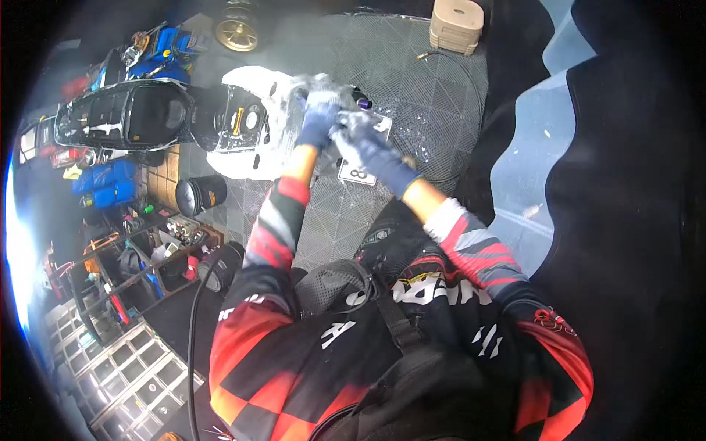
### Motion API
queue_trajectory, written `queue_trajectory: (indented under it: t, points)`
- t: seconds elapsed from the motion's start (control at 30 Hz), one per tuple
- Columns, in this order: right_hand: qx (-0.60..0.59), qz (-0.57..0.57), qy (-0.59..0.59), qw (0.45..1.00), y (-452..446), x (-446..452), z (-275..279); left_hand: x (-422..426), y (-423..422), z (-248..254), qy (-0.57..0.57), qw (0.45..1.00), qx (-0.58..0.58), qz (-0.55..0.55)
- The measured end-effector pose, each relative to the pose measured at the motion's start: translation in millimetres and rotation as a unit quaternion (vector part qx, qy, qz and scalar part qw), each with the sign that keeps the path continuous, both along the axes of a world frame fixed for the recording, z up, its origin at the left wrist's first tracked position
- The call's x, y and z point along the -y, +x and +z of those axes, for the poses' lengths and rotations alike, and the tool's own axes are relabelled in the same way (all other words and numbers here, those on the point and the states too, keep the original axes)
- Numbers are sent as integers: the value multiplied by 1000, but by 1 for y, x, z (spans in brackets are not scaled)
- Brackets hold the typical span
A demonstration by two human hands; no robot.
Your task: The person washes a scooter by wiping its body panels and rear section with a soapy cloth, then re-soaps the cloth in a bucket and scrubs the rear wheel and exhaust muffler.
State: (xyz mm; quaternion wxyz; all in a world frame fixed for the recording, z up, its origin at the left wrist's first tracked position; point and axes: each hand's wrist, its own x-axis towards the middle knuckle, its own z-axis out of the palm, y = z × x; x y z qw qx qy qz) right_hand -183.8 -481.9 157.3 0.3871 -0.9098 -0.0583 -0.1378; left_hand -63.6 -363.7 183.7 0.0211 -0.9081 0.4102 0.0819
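A white-and-black scooter [224, 158] stretches from the left toward the middle, with white foam over its white body panel. My left hand [322, 99], in a grey and dark blue glove smeared with suds, is over the foamy end of the scooter. Close beside it is my right hand [357, 134], gloved the same way, in front of a white number plate [357, 173] it partly covers. Both sets of fingers are blurred and foam-covered, so whether they grip anything is hidden.
A black bucket [200, 195] stands below the scooter. Beige stacked stools [456, 27] and a hose [471, 70] lie toward the upper right. A shelf with bottles [173, 246] is at the left. Suds dot the grey tiled floor [426, 117]. A wavy blue-grey panel [523, 162] is right.
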Motion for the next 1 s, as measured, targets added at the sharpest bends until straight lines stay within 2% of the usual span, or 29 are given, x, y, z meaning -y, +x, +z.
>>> queue_trajectory:
  t: [0.03,0.07,0.13,0.17,0.23,0.27,0.3,0.33,0.4,0.47,0.5,0.53,0.57,0.6,0.63,0.67,0.73,0.8,0.83,0.87,0.9,0.93,0.97,1.0]
  points:
    - [-72,28,20,997,-6,-11,33,-40,-18,-23,-247,968,40,-8]
    - [-180,86,178,964,-3,-7,66,-55,-39,-20,-270,961,48,39]
    - [-79,-61,66,993,3,-46,30,-87,-63,-26,-219,971,85,42]
    - [-23,-68,34,997,6,-48,35,-103,-74,-28,-193,975,103,43]
    - [-81,-2,-98,992,22,-52,28,-104,-93,-13,-180,975,99,84]
    - [-97,19,-160,982,30,-53,23,-82,-102,22,-165,978,45,120]
    - [-105,32,-177,978,37,-48,37,-73,-103,27,-111,982,64,138]
    - [-113,44,-194,973,44,-43,52,-73,-95,22,-118,980,66,149]
    - [-68,143,-234,959,78,-44,21,-74,-85,9,-230,952,40,199]
    - [-187,259,-192,928,127,-35,30,-67,-68,0,-252,934,51,247]
    - [-251,306,-169,903,151,-31,35,-60,-54,1,-167,946,-39,276]
    - [-274,296,-177,898,180,-36,21,-52,-39,4,-83,941,-133,300]
    - [-234,333,-201,891,204,-39,3,-40,-21,6,-110,932,-117,325]
    - [-191,366,-222,883,228,-44,-17,-31,2,-1,-29,945,-39,324]
    - [-224,343,-154,899,256,-57,-45,-23,20,-1,-68,924,-45,374]
    - [-218,368,-180,886,286,-67,-69,-20,33,-2,-88,909,-45,404]
    - [-192,400,-272,854,306,-73,-41,-14,56,-10,-129,882,-9,452]
    - [-150,414,-280,853,296,-71,-34,-12,53,0,-144,866,18,479]
    - [-105,425,-276,856,287,-65,-52,-7,47,31,-63,879,-82,465]
    - [-57,433,-274,857,283,-59,-67,-14,36,7,-75,889,-60,449]
    - [-66,435,-229,869,267,-52,-69,-21,25,-17,-86,897,-37,431]
    - [-73,449,-205,867,250,-43,-66,-16,5,-11,-76,907,-18,415]
    - [-80,465,-198,859,233,-35,-56,-4,-10,28,-146,911,59,381]
    - [-80,476,-209,850,217,-29,-38,-1,-22,27,-106,906,20,408]
